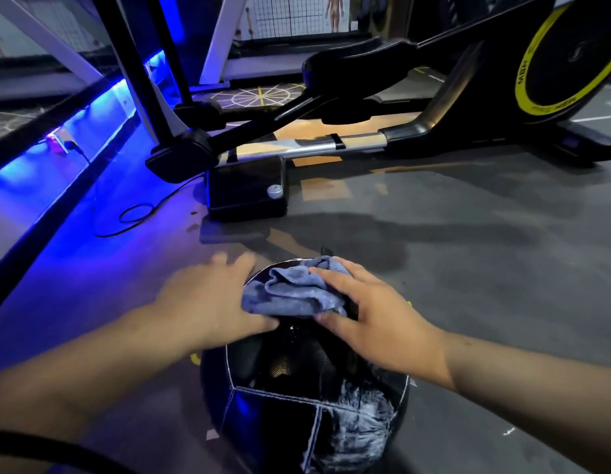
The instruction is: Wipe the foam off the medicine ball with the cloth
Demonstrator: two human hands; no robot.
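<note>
Foam streaks the near panel of the one medicine ball on the floor. My right hand pinches the one cloth on its far top, and my left hand lies flat, fingers spread. I judge a hard swipe could roll it away.

The floor is grey and smooth, with orange marks and a round wheel pattern painted on it farther back. A big black exercise machine stands on it, with a yellow ring on its wheel and a shiny silver rail low down. On the left a strip of blue light glows, and a thin black cable curls on the floor near it.
</note>
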